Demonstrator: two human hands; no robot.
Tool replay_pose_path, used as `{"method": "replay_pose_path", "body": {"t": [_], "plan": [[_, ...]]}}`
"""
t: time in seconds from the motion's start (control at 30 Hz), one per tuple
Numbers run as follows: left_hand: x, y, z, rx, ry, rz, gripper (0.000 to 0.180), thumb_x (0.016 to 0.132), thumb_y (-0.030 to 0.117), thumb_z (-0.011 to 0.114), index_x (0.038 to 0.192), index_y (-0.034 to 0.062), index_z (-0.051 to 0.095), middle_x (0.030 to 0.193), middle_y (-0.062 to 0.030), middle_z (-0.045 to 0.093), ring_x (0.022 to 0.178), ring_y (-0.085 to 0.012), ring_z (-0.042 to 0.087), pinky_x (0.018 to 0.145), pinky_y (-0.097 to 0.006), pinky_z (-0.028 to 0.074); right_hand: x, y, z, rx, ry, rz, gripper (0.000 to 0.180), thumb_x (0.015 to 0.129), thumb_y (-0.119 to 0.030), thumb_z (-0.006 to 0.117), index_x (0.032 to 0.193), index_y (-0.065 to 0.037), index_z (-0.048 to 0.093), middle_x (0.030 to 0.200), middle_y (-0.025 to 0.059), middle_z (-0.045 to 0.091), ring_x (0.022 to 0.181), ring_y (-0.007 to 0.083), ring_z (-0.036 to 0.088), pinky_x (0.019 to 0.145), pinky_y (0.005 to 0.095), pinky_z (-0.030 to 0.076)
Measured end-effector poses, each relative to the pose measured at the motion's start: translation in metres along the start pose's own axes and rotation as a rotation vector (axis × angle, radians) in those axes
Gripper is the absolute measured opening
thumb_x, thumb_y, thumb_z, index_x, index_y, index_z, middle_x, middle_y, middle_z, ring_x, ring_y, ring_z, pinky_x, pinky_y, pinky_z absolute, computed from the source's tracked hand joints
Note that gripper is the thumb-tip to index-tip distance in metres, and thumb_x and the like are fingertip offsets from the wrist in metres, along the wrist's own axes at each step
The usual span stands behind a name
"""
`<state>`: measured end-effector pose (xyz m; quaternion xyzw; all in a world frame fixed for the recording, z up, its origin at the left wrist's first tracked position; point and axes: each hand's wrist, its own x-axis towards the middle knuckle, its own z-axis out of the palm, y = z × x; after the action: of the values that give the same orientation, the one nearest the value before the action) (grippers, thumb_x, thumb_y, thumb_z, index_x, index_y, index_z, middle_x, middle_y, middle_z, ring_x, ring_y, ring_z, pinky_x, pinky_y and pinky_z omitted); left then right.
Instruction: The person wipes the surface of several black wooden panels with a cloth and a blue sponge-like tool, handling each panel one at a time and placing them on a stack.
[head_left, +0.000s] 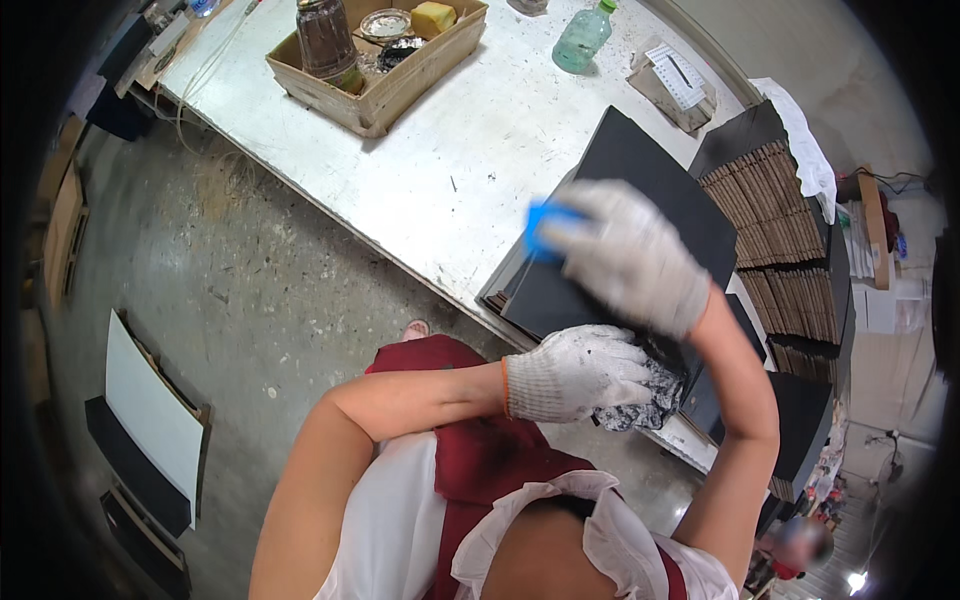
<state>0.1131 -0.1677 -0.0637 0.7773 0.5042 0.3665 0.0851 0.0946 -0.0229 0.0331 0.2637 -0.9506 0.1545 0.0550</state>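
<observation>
A stack of flat black boards (640, 170) lies at the table's front edge, the top one slightly askew. My right hand (635, 255), in a white knitted glove smeared by motion, grips a small blue block (550, 228) like a sponge at the top board's left edge. Nearer me, my left hand (580, 375) wears a stained white glove with an orange cuff. Its fingers curl over a crumpled, shiny, black-smeared wad (650, 400) at the boards' near corner. Whether the wad is cloth or plastic I cannot tell.
On the white table (440, 170) stand a cardboard tray (380, 110) with a dark jar (326, 40) and yellow sponge (433, 19), and a green bottle (583, 38). Stacked boards (770, 200) line the right. A white panel (150, 410) is by the floor at left. A person (800, 545) is lower right.
</observation>
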Motion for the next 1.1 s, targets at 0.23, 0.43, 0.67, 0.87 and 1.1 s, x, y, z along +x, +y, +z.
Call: {"method": "replay_pose_path", "body": {"t": [0.23,0.43,0.67,0.87,1.1], "plan": [[-0.014,-0.001,0.018,-0.053,0.132,-0.017,0.060,0.075,0.006,0.063,0.133,0.0164,0.052,0.136,-0.0082,0.052,0.126,-0.0188,0.048,0.105,-0.036,0.038,0.001,-0.036,0.020,0.185,0.027,-0.169,0.026,0.076,-0.017,0.061,0.100,-0.009,0.061,0.103,0.0138,0.059,0.095,0.0303,0.060,0.085,0.0399,0.048],[0.008,0.009,-0.013,-0.052,-0.023,-0.102,0.058,0.067,0.008,0.068,0.124,0.0195,0.059,0.135,-0.0023,0.053,0.127,-0.0205,0.048,0.110,-0.041,0.034,-0.003,0.120,-0.006,-0.292,0.199,0.336,0.026,0.086,-0.027,0.058,0.109,-0.017,0.065,0.104,0.0132,0.061,0.094,0.0333,0.061,0.082,0.0437,0.051],[0.017,0.012,-0.020,-0.059,-0.139,-0.080,0.058,0.067,0.006,0.067,0.124,0.0180,0.058,0.137,-0.0026,0.052,0.127,-0.0204,0.048,0.111,-0.041,0.034,0.002,0.157,-0.005,-0.065,0.283,0.560,0.037,0.090,-0.036,0.057,0.113,-0.009,0.067,0.106,0.0172,0.064,0.098,0.0336,0.061,0.087,0.0375,0.048],[0.014,0.013,-0.021,-0.052,0.071,-0.103,0.057,0.065,0.003,0.061,0.120,0.0154,0.062,0.125,-0.0055,0.061,0.119,-0.0234,0.055,0.108,-0.042,0.037,0.008,0.124,-0.002,-0.247,0.235,0.625,0.037,0.093,-0.038,0.048,0.113,-0.013,0.065,0.098,0.0164,0.064,0.087,0.0355,0.063,0.080,0.0436,0.050],[0.024,0.019,-0.023,0.005,-0.007,-0.136,0.055,0.063,0.003,0.061,0.117,0.0155,0.066,0.118,-0.0090,0.064,0.115,-0.0262,0.058,0.106,-0.044,0.040,-0.169,0.123,-0.027,-0.417,0.318,0.842,0.036,0.092,-0.039,0.049,0.109,-0.015,0.068,0.097,0.0167,0.067,0.089,0.0357,0.063,0.085,0.0433,0.049]]}}
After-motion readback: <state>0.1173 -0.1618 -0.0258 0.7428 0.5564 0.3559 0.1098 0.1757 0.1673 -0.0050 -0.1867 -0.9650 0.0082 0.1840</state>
